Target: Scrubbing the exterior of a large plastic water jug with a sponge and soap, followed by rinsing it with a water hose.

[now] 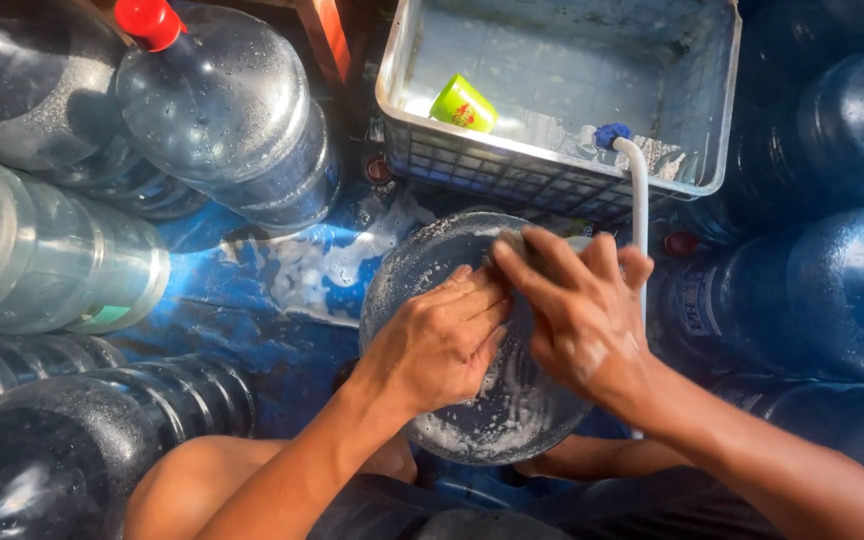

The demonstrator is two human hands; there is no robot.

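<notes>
- Far left of the fingers, big clear water jugs lie stacked on their sides; one carries a red cap, and none shows suds, so they look not yet scrubbed.
- Between those jugs and the fingers, white foam spreads over the wet blue floor.
- The left hand lies flat on the soapy jug held in the person's lap, fingers extended and close together, pressing rather than gripping.
- The jug's rounded surface is streaked with lather above and below the fingers, so its washing looks well under way, with rinsing yet to come.
- The right hand curls its fingers over a scrubbing pad at the jug's top; the pad is mostly hidden.
- Just beyond the fingertips, a white hose with a blue end hooks into a grey crate holding a green cup.
- Right of the fingers, blue jugs stand beaded with water; whether they are finished cannot be told.
</notes>
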